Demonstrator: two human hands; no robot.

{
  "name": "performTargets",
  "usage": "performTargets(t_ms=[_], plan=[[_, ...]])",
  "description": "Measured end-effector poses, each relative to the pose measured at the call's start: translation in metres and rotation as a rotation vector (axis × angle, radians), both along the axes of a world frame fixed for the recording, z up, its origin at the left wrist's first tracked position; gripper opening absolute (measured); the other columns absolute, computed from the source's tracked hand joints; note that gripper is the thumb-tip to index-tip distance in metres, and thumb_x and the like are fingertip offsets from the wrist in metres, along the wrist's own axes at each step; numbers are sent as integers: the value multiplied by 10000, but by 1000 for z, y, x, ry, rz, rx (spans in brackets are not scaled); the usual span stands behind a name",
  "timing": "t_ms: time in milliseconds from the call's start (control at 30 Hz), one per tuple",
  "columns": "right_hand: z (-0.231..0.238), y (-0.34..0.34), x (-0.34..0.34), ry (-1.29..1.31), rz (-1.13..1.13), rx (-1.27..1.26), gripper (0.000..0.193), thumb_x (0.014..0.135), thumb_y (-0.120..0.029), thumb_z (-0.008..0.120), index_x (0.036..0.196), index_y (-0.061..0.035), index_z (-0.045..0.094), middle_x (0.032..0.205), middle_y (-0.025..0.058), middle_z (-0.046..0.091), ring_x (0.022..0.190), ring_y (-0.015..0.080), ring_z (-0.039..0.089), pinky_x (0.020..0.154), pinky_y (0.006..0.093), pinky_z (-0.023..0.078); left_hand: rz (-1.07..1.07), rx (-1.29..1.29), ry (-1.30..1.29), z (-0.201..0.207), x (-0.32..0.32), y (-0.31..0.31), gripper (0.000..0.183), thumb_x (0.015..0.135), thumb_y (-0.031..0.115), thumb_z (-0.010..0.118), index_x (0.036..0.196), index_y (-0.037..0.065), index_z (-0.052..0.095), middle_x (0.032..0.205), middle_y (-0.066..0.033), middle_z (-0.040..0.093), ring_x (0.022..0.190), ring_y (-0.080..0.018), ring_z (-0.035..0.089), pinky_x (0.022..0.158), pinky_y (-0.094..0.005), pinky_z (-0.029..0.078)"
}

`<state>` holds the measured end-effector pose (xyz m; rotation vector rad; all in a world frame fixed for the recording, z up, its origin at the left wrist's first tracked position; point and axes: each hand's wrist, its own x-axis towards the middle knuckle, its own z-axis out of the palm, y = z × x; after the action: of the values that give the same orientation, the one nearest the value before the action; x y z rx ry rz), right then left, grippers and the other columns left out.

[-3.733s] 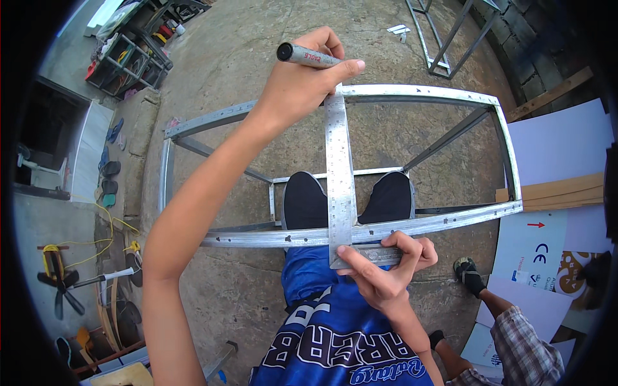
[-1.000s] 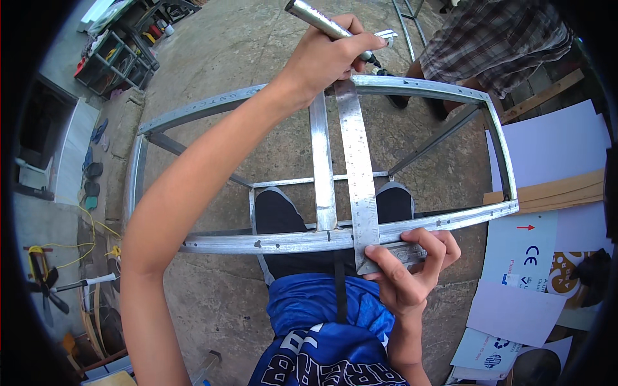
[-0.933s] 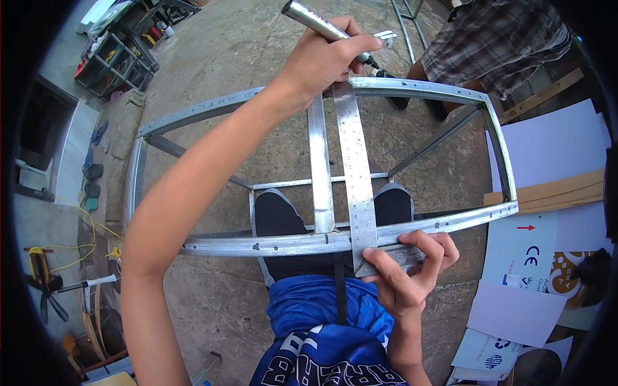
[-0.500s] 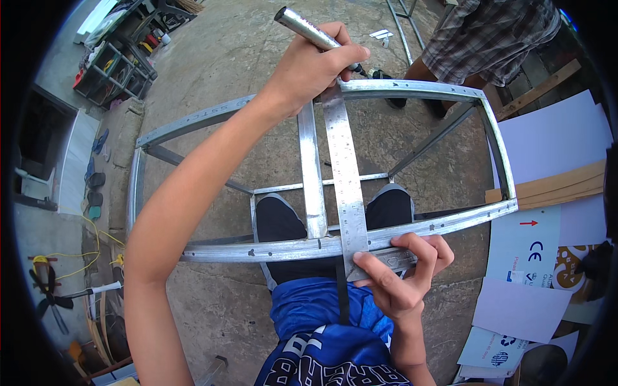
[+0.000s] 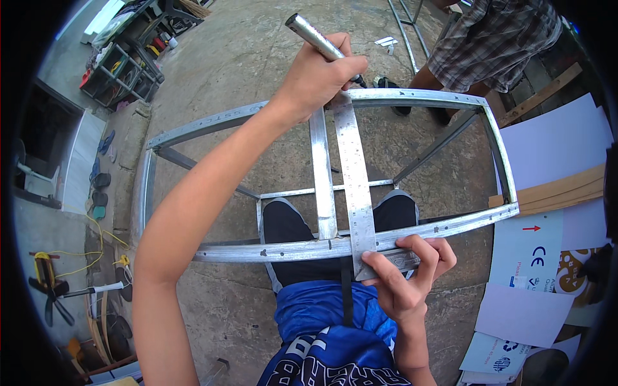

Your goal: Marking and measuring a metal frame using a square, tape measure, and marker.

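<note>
A silver marker is gripped in my left hand, its dark tip pointing down near the far rail of a metal frame. Across that frame, from far rail to near rail, lies the ruled steel blade of a try square. The fingers of my left hand partly cover its far end. My right hand presses the square's stock against the outer side of the near rail, with the thumb beside the blade. Just left of the blade, a metal crossbar runs between the two rails. Dark marks dot the rails.
My knees sit under the frame. At the upper right stands a person in checked shorts. White sheets and wooden strips lie at the right. A fan and yellow cord are at the left, with a shelf rack behind.
The whole view has shifted, so the frame appears slightly lower and farther right. The marker tip has come a little closer to the blade. Both hands keep their grips.
</note>
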<state>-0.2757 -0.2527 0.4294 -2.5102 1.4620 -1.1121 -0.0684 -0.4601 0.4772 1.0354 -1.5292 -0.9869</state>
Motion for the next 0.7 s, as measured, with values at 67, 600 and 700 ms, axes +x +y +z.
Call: performTargets(t_ms=[67, 600, 700], plan=[[0, 0, 0, -2, 4, 4, 275, 685, -447, 666, 922, -309, 687, 1027, 30, 455, 987, 271, 322, 875, 435, 271, 45, 28, -46, 0, 0, 0, 257, 792, 130, 616, 647, 122, 404, 579, 40, 437, 500, -34, 451, 439, -190, 329], [2, 0, 0, -11, 1, 8, 267, 687, -449, 657, 917, -317, 687, 1028, 24, 463, 982, 269, 326, 873, 425, 269, 53, -59, -54, 0, 0, -1, 244, 743, 63, 538, 589, 110, 355, 527, 51, 334, 467, -30, 284, 417, -216, 234], [2, 0, 0, -10, -2, 11, 268, 691, -457, 650, 916, -316, 689, 1026, 24, 463, 977, 268, 326, 869, 428, 266, 112, -78, -121, -2, 0, -3, 243, 743, 58, 536, 589, 105, 354, 526, 51, 328, 471, -30, 285, 421, -222, 226]])
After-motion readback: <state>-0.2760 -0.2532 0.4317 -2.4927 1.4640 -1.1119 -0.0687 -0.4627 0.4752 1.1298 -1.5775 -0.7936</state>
